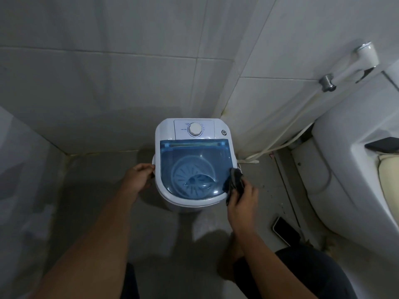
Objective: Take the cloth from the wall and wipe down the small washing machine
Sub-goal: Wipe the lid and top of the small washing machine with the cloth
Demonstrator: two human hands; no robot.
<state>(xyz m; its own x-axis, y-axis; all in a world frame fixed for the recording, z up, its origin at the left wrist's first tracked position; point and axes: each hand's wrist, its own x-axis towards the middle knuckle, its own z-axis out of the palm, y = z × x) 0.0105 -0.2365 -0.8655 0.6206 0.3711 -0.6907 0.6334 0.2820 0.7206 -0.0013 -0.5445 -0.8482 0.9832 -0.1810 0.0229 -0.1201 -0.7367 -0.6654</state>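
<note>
A small white washing machine (166, 134) with a clear blue lid (194, 156) and a round white dial (195, 129) stands on the floor in the tiled corner. My left hand (141, 173) grips its left side at the handle. My right hand (243, 198) holds a dark cloth (234, 180) pressed on the lid's front right edge. The pulsator inside shows through the lid.
A white toilet (345, 160) stands at the right, with a bidet sprayer (364, 55) and its hose (287, 134) on the wall. A phone (285, 228) lies on the floor beside the toilet. My knees are at the bottom.
</note>
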